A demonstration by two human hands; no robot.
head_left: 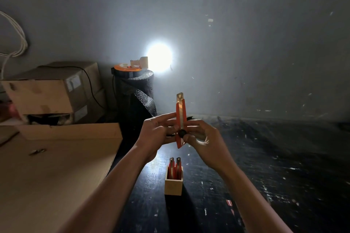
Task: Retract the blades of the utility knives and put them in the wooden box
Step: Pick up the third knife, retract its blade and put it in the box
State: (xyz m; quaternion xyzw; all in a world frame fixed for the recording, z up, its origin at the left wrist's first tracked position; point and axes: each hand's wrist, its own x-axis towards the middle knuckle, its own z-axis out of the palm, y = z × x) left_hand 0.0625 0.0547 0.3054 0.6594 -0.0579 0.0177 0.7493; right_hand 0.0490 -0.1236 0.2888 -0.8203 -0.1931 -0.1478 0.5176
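Note:
I hold an orange utility knife upright in mid air with both hands. My left hand grips its left edge and my right hand grips its right edge, fingers close to the black slider knob near the lower end. A short piece of blade or metal tip shows at the top of the knife. Below my hands, a small wooden box stands on the dark table. Two other orange utility knives stand upright inside it, side by side.
A large flat cardboard box fills the left side beside the dark, paint-flecked table. Stacked cardboard boxes and a black bubble-wrap roll with a bright lamp on top stand at the back by the grey wall.

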